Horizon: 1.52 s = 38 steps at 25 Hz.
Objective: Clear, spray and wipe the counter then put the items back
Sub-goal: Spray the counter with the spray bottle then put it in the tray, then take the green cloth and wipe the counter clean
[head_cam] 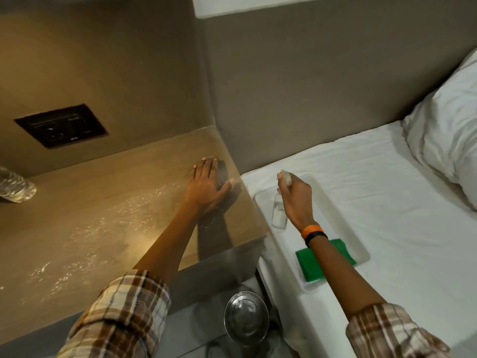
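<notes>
The beige counter [108,202] fills the left half of the view and is speckled with wet droplets. My left hand [206,187] lies flat on it near its right edge, fingers spread, holding nothing. My right hand [296,197] grips a small clear spray bottle [279,213] above a white tray [333,215] on the bed, its nozzle aimed left at the counter; a faint line of mist runs toward my left hand. A green cloth [325,259] lies in the tray's near end, partly under my right forearm.
A clear plastic bottle [15,187] lies at the counter's far left. A dark socket panel [62,129] is set in the wall behind. A steel bin [246,316] stands on the floor below the counter. The white bed [387,202] and pillow [449,135] lie to the right.
</notes>
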{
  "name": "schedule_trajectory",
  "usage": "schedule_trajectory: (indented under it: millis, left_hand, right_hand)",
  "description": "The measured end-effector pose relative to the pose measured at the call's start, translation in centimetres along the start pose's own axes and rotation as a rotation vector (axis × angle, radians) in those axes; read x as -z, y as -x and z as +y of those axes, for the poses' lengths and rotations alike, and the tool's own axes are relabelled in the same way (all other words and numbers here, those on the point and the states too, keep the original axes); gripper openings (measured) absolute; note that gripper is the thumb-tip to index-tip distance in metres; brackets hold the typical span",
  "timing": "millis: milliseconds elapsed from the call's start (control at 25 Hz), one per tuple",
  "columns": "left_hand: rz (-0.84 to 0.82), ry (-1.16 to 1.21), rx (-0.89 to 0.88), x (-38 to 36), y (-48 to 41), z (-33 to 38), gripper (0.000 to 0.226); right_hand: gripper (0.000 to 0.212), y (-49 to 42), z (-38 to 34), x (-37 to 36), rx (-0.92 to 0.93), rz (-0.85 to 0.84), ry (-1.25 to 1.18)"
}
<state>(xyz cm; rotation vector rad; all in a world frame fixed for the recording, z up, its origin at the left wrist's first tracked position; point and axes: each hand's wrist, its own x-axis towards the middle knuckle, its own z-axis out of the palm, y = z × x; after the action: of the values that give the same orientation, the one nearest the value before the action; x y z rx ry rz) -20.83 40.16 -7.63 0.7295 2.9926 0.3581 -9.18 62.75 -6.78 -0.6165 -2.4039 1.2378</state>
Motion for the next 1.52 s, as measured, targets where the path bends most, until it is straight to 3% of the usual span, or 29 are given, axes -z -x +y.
schedule_trajectory:
  millis: [240, 520, 640, 880, 960, 1080, 1320, 1520]
  left_hand:
    - [0.06, -0.036, 0.015, -1.2, -0.5, 0.3, 0.09]
    - [0.104, 0.0, 0.02, -1.2, 1.0, 0.4, 0.09]
    - [0.084, 0.011, 0.037, -0.3, 1.3, 1.2, 0.087]
    - [0.074, 0.099, -0.063, -0.4, 6.0, 10.1, 0.087]
    - [0.09, 0.152, -0.15, -2.6, 8.0, 14.9, 0.087]
    - [0.037, 0.184, -0.257, -7.6, 9.2, 20.9, 0.08]
    - [-0.345, 0.035, -0.332, -23.0, 6.4, 24.4, 0.076]
    - [-0.493, -0.04, -0.273, -33.0, 4.8, 24.6, 0.073]
  right_hand:
    - [0.04, -3.9, 8.5, -5.7, -0.14, -0.261, 0.065]
    - [0.043, -6.4, 11.5, -9.0, -0.221, -0.212, 0.099]
    - [0.059, -6.4, 10.8, -8.4, -0.238, -0.231, 0.166]
    - [0.068, 0.8, 9.5, -2.1, 0.048, -0.063, 0.445]
    - [0.068, 3.7, 11.1, 0.3, 0.064, -0.049, 0.531]
    - [0.068, 6.3, 15.5, 3.7, -0.058, -0.116, 0.639]
    - [0.074, 6.3, 27.8, 6.3, -0.297, -0.243, 0.676]
    - [0.069, 5.3, 34.6, 3.7, -0.413, -0.322, 0.868]
